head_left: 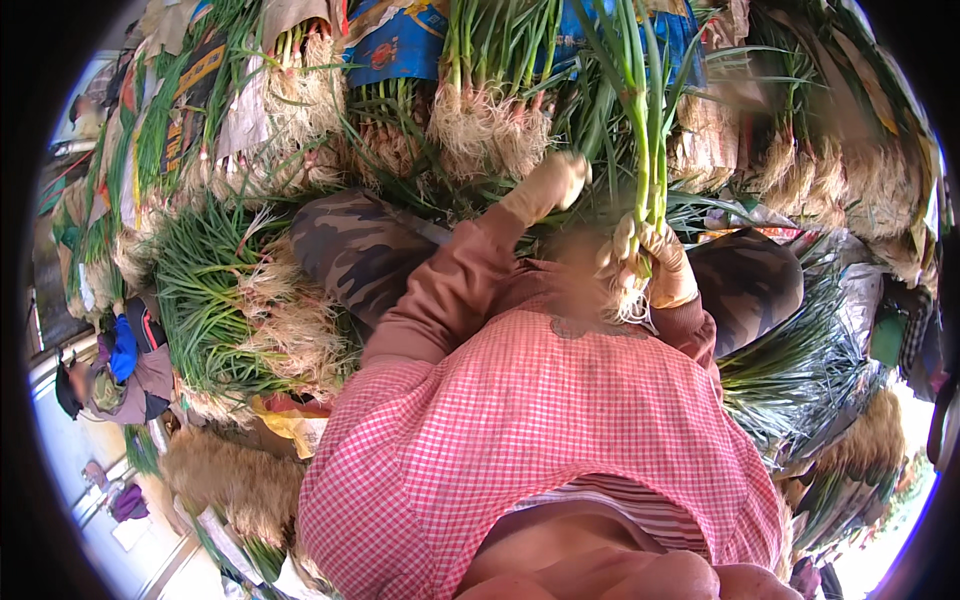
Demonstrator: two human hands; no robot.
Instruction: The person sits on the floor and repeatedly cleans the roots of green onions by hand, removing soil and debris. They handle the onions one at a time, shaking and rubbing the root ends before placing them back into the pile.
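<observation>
Near the middle, my gloved right hand [672, 268] is closed round the lower stems of a few green onions [645, 130]. They stand nearly upright, long green leaves pointing away from me and pale roots hanging below the fingers. To the left, my gloved left hand [548, 190] is raised with its fingers curled in, slightly blurred. Whatever it may hold is hidden. Just beyond it lie bundled green onions [490, 125] with reddish bases and stringy white roots.
A heap of green onions [270, 310] lies by my left knee, and more green leaves [800, 370] pile up at the right. Blue printed sacking [400, 45] covers part of the far bundles. Another person [120, 370] is at the far left.
</observation>
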